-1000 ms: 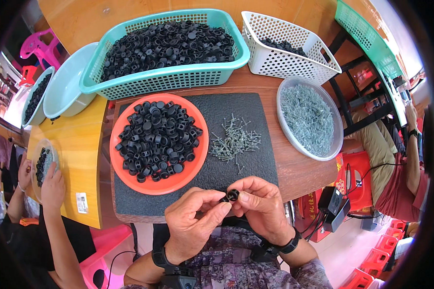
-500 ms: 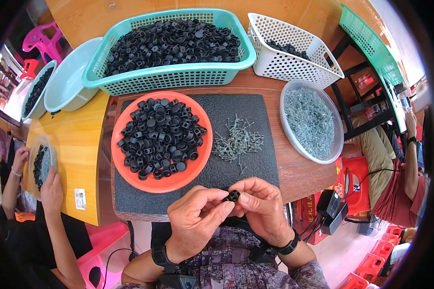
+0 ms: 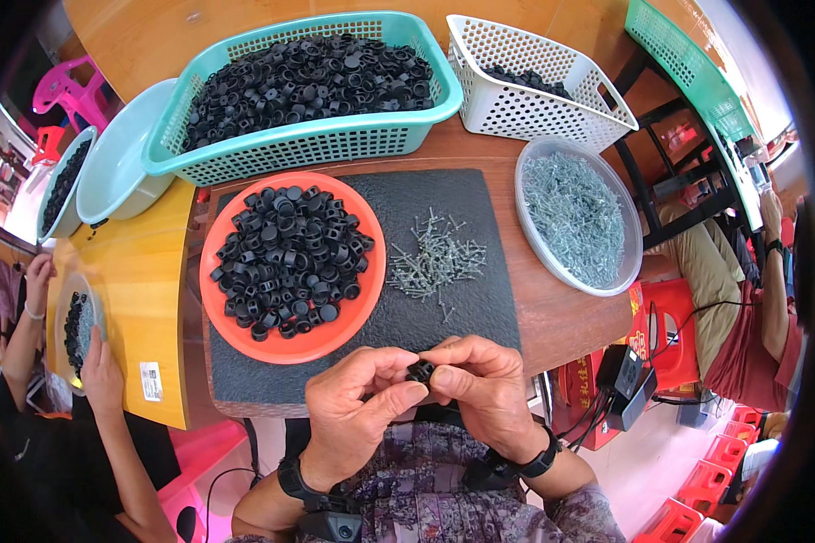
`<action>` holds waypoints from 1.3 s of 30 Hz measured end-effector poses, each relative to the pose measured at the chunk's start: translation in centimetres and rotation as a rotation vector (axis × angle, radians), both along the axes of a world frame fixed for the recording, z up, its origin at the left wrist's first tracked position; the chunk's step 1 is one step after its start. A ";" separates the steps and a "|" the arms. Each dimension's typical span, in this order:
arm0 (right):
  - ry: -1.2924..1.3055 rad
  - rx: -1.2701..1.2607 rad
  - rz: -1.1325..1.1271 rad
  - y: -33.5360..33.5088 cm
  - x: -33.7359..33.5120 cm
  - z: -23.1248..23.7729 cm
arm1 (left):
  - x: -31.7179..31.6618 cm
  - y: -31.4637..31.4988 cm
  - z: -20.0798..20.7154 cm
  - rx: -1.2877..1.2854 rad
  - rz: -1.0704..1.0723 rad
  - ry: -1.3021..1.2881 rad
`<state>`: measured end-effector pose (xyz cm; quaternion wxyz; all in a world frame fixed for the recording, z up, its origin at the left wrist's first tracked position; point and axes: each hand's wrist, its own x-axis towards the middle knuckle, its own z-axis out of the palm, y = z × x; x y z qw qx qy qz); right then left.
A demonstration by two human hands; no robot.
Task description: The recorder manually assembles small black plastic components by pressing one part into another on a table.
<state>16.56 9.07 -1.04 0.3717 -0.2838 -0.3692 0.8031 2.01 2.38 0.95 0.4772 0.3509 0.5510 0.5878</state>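
A small round black plastic part (image 3: 420, 370) is pinched between my two hands, just in front of the mat's near edge. My left hand (image 3: 358, 407) grips its left side with thumb and fingers. My right hand (image 3: 487, 389) has its thumb and forefinger on the right side; whether a screw is also in these fingers is hidden. Beyond my hands an orange-red bowl (image 3: 215, 312), heaped with similar black parts, sits on the dark mat (image 3: 466, 335). To its right lies a loose pile of small silvery screws (image 3: 435, 260).
A teal basket (image 3: 303, 149) of black parts and a white basket (image 3: 507, 122) stand behind. At right is a clear tub (image 3: 527, 240) of screws. On the left, another person's hands (image 3: 102, 373) hold a small bowl (image 3: 67, 303) by a yellow table (image 3: 149, 290).
The view has shifted slightly, so the table things sit a little further left. My fingers have adjusted around the black plastic part, which stays between both hands.
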 end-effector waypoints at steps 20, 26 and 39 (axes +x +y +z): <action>-0.010 0.154 -0.011 -0.3 0.8 -0.3 | 0.0 0.5 -0.1 0.008 -0.111 0.056; -0.009 0.158 -0.039 -0.4 0.7 -0.3 | -0.1 0.5 0.2 -0.044 -0.140 -0.097; 0.085 0.004 -0.013 -0.1 0.9 -0.4 | 0.3 0.6 0.3 -0.048 -0.140 -0.179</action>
